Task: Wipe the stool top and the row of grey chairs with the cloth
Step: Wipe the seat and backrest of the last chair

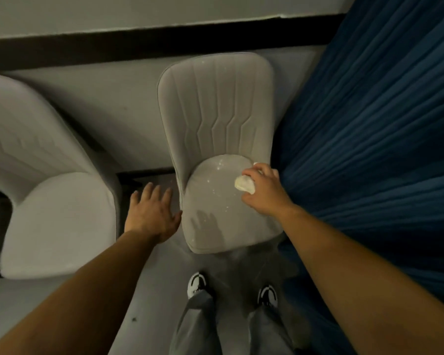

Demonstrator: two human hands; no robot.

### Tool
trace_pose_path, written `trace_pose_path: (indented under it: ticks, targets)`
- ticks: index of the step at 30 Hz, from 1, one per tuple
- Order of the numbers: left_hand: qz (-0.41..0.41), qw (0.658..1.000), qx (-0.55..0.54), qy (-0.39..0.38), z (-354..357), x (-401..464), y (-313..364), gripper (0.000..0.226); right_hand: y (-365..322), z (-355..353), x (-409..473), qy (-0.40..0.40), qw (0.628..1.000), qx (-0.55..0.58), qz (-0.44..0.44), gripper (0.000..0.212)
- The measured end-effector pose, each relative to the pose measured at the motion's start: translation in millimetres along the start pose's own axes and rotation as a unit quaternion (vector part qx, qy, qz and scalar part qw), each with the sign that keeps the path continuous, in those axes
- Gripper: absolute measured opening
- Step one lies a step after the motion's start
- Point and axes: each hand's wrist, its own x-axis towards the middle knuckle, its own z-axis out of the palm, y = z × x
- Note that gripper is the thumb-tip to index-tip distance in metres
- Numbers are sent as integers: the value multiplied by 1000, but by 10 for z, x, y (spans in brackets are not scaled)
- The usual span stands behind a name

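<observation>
Shoes [197, 282], black and white, stand on the pale grey floor [149, 290] at the bottom of the view, under grey trouser legs. Both bare forearms reach forward from the lower corners. The left hand [151, 213] is spread flat, palm down, fingers straight and apart, over the gap between the two seats; its thumb lies just beside the left edge of the nearer seat, and whether it touches cannot be told. Its grip holds nothing. The right hand [263, 187] is bent at the wrist, knuckles up, fingers curled round a small crumpled white cloth [244, 184], which it presses on the right rear part of the seat of the grey padded chair with stitched back [215, 111]. Pale specks dot that seat. A second grey padded chair [49, 201] stands to the left, well apart. Pleated dark blue curtain [382, 124] hangs just beside the first chair on the right. Behind both runs a light wall with a black band [87, 47].
</observation>
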Motion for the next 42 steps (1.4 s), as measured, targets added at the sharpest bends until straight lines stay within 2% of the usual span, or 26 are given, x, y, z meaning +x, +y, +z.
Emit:
trace_pose_path:
  ticks: [6, 11, 16, 20, 23, 26, 29, 31, 33, 35, 37, 39, 41, 42]
  targets:
    - [-49, 998, -28, 10, 464, 138, 387, 89, 590, 262, 426, -38, 998, -28, -31, 60]
    - [-94, 994, -38, 46, 898, 743, 467, 92, 943, 557, 903, -17, 994, -60, -89, 63]
    - [-103, 990, -42, 85, 1512, 1307, 433, 93, 1168, 1154, 1390, -47, 983, -137, -116, 78]
    - [-150, 979, -75, 113, 2029, 1790, 239, 98, 1367, 1844, 1818, -81, 962, -223, -136, 84]
    - [-126, 980, -80, 130, 2410, 2110, 270, 97, 1587, 2396, 2048, -86, 960, -241, -117, 84]
    - [-87, 980, -73, 165, 2688, 2404, 316, 93, 1747, 2795, 2260, -35, 965, -244, -93, 86]
    - [-88, 953, -129, 260, 2792, 2695, 267, 80, 1787, 2977, 2547, 36, 964, -246, -89, 86]
    - [-105, 927, -174, 315, 2905, 2821, 282, 77, 1775, 2968, 2779, 45, 968, -228, -95, 87]
    - [-117, 897, -250, 345, 3051, 2893, 370, 82, 1758, 2916, 3001, 45, 971, -214, -101, 87]
    - [-144, 849, -358, 360, 3146, 2941, 458, 97, 1765, 2920, 3125, 70, 968, -214, -108, 87]
    - [-199, 816, -412, 354, 3188, 2991, 460, 114, 1779, 2970, 3171, 103, 965, -209, -123, 87]
    - [-283, 790, -449, 305, 3196, 3054, 421, 126, 1801, 2936, 3201, 124, 967, -183, -128, 88]
    - [-346, 779, -469, 233, 3197, 3103, 361, 118, 1769, 2920, 3217, 143, 968, -162, -129, 86]
    - [-353, 782, -469, 207, 3195, 3120, 357, 103, 1747, 2911, 3228, 144, 968, -160, -130, 84]
